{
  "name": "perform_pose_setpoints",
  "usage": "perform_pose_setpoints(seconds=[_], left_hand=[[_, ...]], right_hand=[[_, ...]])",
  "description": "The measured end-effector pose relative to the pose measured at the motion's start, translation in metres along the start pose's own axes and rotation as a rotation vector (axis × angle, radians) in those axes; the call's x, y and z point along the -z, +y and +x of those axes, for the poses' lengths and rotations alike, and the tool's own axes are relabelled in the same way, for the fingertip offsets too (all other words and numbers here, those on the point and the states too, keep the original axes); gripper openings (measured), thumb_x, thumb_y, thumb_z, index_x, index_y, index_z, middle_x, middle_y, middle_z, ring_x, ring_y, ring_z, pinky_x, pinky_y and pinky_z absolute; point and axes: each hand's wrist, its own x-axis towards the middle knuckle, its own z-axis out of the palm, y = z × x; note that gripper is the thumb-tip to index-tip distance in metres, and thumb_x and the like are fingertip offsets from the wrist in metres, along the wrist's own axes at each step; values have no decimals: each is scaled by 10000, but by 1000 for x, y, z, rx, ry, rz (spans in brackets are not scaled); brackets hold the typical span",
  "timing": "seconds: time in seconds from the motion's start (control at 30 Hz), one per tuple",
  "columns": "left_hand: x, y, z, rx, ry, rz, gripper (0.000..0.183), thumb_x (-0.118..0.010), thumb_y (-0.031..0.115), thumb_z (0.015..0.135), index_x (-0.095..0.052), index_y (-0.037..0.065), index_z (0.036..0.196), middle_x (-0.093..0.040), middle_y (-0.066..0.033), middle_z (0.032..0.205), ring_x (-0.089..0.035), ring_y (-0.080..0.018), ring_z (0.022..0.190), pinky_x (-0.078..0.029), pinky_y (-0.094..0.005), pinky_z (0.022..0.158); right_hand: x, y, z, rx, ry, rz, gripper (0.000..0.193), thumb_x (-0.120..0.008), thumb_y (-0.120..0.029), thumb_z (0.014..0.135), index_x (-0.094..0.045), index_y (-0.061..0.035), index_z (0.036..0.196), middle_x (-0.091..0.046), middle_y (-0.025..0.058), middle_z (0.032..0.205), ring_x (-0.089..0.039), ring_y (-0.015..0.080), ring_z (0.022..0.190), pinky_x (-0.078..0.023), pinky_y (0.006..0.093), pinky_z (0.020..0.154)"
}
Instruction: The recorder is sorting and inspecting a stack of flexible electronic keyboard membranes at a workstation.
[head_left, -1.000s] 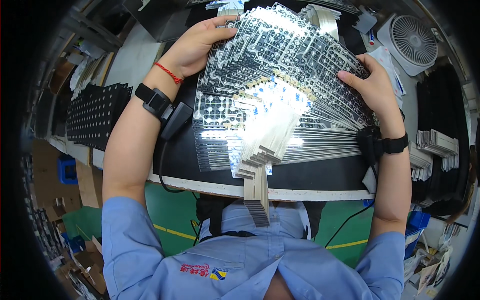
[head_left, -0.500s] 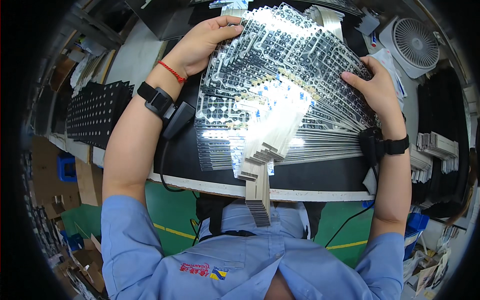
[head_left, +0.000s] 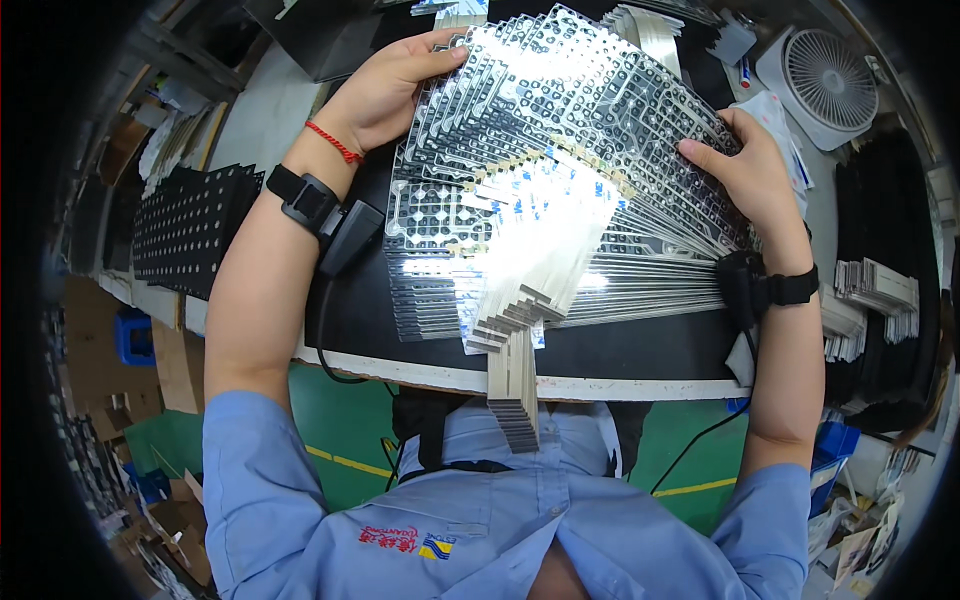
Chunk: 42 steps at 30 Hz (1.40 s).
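Observation:
A thick, fanned stack of clear membrane circuit sheets (head_left: 655,125) with black dots and silver traces leans over the black tabletop (head_left: 640,350). My left hand (head_left: 385,90) grips the stack's upper left edge, thumb on top and fingers behind. On the right edge, my right hand (head_left: 750,170) is closed with its thumb over the sheets; its other fingers are partly hidden. Silver ribbon tails (head_left: 512,375) gather at the middle of the stack and hang past the table's front edge. Glare washes out part of the sheets.
Black perforated sheets (head_left: 190,230) lie at the left. A white fan (head_left: 825,85) stands at the far right, near a plastic bag (head_left: 775,130) and a marker (head_left: 744,72). More sheets with pale tails (head_left: 875,290) are stacked at the right. Cables run from both wrist straps.
My left hand has shifted slightly left, drawing the upper left sheets with it, so the fan spreads a little wider. My right hand has barely moved.

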Motion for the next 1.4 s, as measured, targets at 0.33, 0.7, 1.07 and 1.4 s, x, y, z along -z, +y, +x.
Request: perform_pose_setpoints(seconds=[0.33, 0.7, 1.07, 1.4], left_hand=[[-3, 4, -4, -23, 76, 59, 455, -433, 294, 1067, -484, -18, 1394, -620, -97, 1302, -622, -134, 1123, -508, -277, 972], [-53, 19, -13, -97, -11, 432, 529, -673, 189, 947, -458, -17, 1384, -639, -78, 1238, -610, -119, 1085, -488, -283, 970], [17, 35, -3, -224, 251, -1, 327, -598, 162, 987, -545, 20, 1276, -674, -64, 1145, -668, -138, 993, -555, -310, 858], [38, 34, -1, -29, 403, 217, 296, -595, 241, 989, -547, 124, 1256, -681, 6, 1099, -649, -79, 892, -511, -278, 705]], right_hand=[[3, -7, -2, -7, 24, 100, 402, -844, -225, 774, -635, 18, 1016, -677, 46, 861, -632, 102, 734, -505, 254, 678], [-19, -36, -14, 120, 127, -72, 560, -872, -279, 725, -597, 16, 1113, -677, 107, 944, -635, 177, 858, -507, 310, 785], [4, -42, -18, 550, 632, -328, 498, -785, -302, 820, -608, -54, 1213, -600, 131, 1207, -508, 304, 1175, -366, 414, 1029], [-3, -2, 4, -150, 357, 274, 781, -659, -428, 932, -339, 37, 1472, -548, 203, 1343, -479, 285, 1267, -383, 391, 1045]])
